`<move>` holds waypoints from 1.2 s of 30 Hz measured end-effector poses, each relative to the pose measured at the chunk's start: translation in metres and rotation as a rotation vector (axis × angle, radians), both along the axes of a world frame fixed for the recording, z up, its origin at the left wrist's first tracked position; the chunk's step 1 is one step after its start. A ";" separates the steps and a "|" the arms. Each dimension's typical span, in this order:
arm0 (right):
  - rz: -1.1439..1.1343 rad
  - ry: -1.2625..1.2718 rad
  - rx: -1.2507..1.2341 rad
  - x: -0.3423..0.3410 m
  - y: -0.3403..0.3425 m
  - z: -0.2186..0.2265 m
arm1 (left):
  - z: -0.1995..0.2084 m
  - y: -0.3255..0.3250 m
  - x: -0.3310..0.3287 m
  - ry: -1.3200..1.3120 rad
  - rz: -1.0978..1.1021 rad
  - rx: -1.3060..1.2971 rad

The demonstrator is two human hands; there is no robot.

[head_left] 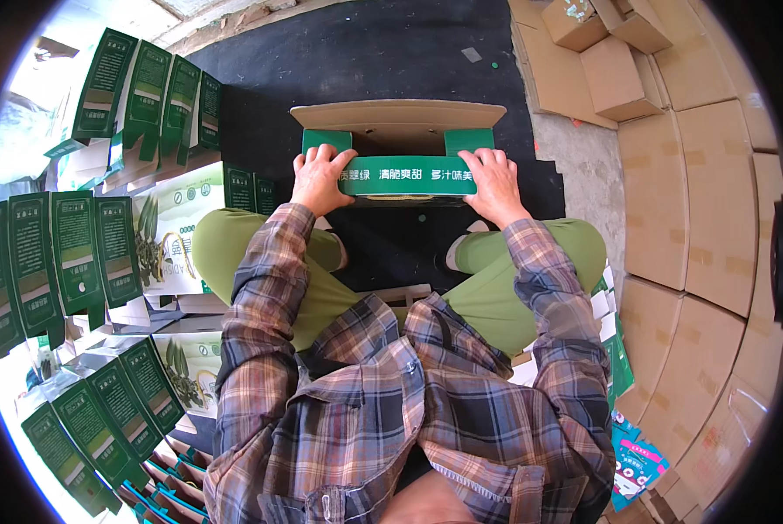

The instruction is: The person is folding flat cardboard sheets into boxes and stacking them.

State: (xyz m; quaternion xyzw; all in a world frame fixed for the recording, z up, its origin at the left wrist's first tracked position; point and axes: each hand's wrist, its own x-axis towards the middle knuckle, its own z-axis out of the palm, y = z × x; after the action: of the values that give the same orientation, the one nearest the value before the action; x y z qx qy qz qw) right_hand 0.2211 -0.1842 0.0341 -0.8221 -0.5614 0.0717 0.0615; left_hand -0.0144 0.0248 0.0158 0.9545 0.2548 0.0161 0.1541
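In front of me, between my knees, is a green cardboard gift box (407, 163) with pale lettering on its near panel. Its top is open; a long flap with a brown inner side (398, 113) stands up along the far edge, and green end flaps (469, 141) show at both sides. My left hand (321, 182) grips the left end of the near panel, thumb pointing inward along its upper edge. At the right end, my right hand (497, 188) holds the same panel with bent fingers. The dark inside of the box is mostly hidden.
Rows of green and white cartons (77, 253) with open flaps are stacked at my left. Brown cardboard boxes (653, 201) form a wall on the right, with opened ones (614, 79) at the far right. Black sheeting (365, 52) covers the floor ahead.
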 end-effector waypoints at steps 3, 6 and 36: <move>0.048 0.021 -0.033 -0.002 0.002 -0.005 | -0.004 0.003 -0.004 -0.025 -0.010 0.006; 0.044 0.002 -0.033 -0.015 0.003 -0.016 | -0.011 -0.004 -0.006 -0.037 -0.036 0.124; -0.454 0.591 0.324 0.146 -0.132 -0.005 | 0.164 -0.013 -0.199 -1.321 0.791 -0.399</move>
State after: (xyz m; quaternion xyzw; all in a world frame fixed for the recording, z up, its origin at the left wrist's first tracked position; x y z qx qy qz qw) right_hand 0.3673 -0.3160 0.0292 -0.8489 -0.3276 0.2000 0.3633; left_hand -0.2137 0.0116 0.1796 0.5406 0.4288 0.5863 0.4244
